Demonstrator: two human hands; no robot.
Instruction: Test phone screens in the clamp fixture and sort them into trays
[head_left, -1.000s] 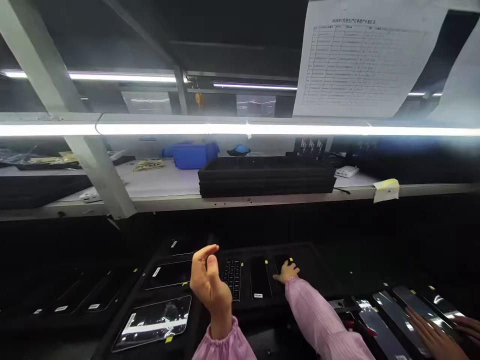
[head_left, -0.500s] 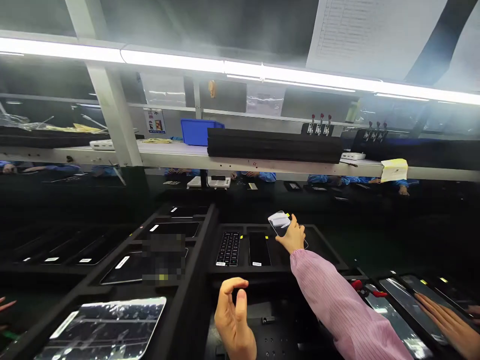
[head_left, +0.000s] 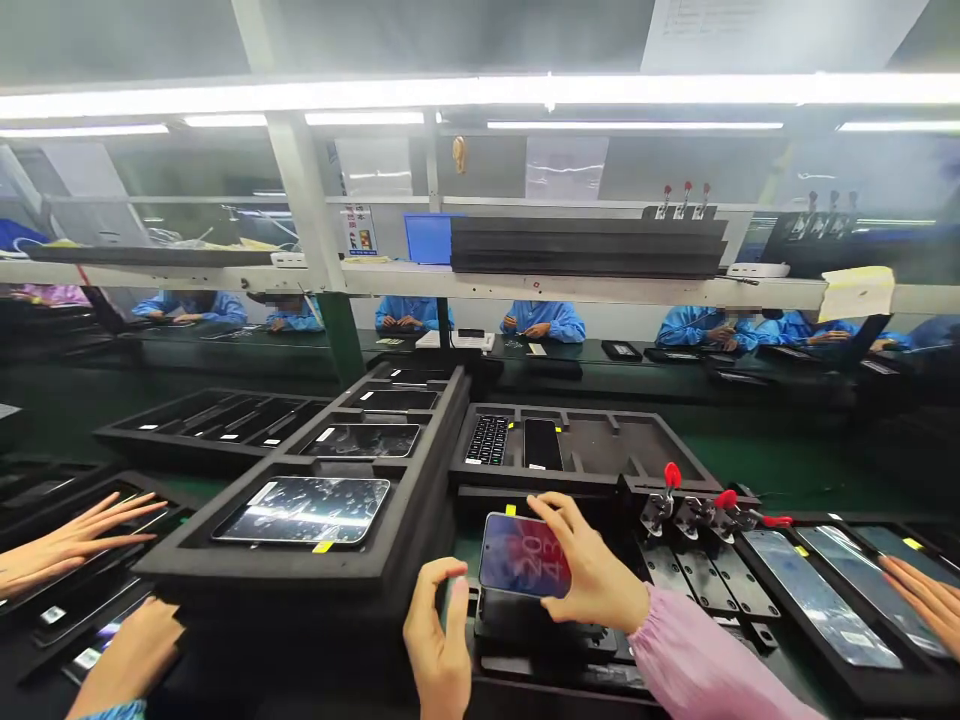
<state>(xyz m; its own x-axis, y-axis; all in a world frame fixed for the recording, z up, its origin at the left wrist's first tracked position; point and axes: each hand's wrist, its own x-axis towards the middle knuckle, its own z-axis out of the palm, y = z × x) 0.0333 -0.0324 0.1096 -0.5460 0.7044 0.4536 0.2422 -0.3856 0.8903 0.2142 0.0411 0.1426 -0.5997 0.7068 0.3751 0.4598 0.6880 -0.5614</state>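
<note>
A smartphone with its screen lit, showing large digits, is gripped at its right end by my right hand, which has a pink sleeve. A yellow tab sticks out from the phone's top edge. It is held above a black fixture. To the left of the phone, my left hand is raised and holds nothing, its thumb and curled forefinger apart. Behind the phone lies a black foam tray. In its left slots are a phone with a grid pattern and a dark phone.
On the left, a long foam tray holds several phones. Red-handled clamps stand at right, beside a tray with phones. Other people's hands reach in from both sides. A shelf crosses above the bench.
My right hand has brought the phone from above the back tray towards me, over the fixture. The lit screen now shows. My left hand stays raised nearby. The head view has shifted.
</note>
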